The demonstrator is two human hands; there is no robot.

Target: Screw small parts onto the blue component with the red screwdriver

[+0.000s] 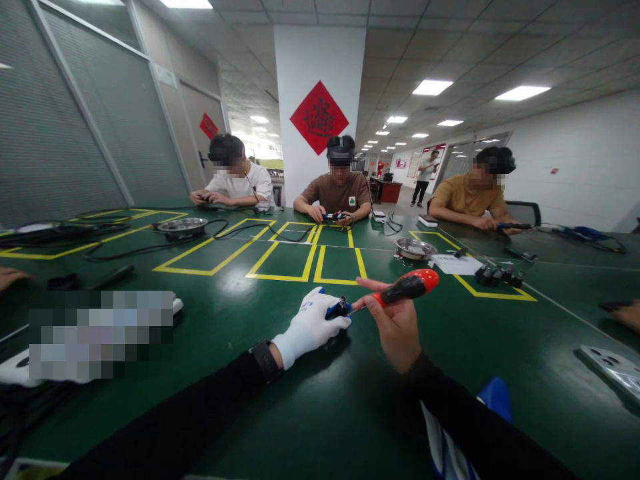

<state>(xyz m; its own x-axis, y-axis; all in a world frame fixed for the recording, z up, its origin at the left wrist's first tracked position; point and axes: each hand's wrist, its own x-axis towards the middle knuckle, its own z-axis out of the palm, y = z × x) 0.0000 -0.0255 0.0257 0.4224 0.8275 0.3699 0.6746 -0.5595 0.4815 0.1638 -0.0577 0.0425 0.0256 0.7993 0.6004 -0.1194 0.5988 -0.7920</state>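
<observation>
My left hand (316, 321), in a white and blue work glove, is closed around a small black part with a metal fitting (343, 303) on top. My bare right hand (397, 327) grips a red and black screwdriver (405, 287) by its handle. The screwdriver's shaft points left and its tip meets the small part, though the exact contact point is hidden. Both hands are above the green table (280, 400). Under my right forearm lies a white and blue glove (445, 440).
Across the table sit several people. Yellow tape (340, 280) marks rectangles on the tabletop. Metal bowls (416, 249) (183, 227) stand farther off. Black parts (500, 275) lie beside a paper (455, 264) at right. A power strip (15, 367) is at left, with cables about.
</observation>
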